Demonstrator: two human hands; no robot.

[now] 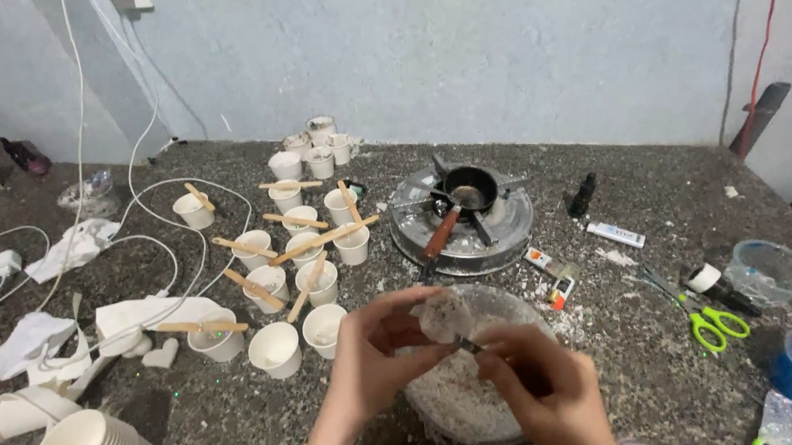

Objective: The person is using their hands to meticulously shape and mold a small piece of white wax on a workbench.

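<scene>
The left hand (pixel 376 350) pinches a pale wax lump (pixel 444 316) between thumb and fingers, holding it just above a clear bowl (pixel 508 300) at the near edge of the table (pixel 639 372). The right hand (pixel 535 378) is closed around a small blade (pixel 468 344), whose tip meets the lump's underside; only a short piece of the tool shows, so its kind is hard to tell. White shavings already fill much of the bowl, and flakes lie scattered on the stone around it. Judging by this, the step in hand is shaving the lump down, and it goes best with the lump kept right over the bowl so the flakes drop inside, with short strokes angled away from the left thumb and the lump turned as flat faces form. As the lump shrinks, the fingertips sit closer to the edge, so a lighter stroke seems wise. Far of the bowl stands a burner (pixel 461 224) with a small dark pot (pixel 469 188) on it. To the left, paper cups (pixel 300 246) stand in a cluster, several with sticks (pixel 325 239) laid across them. Green scissors (pixel 704 316) lie to the right.
</scene>
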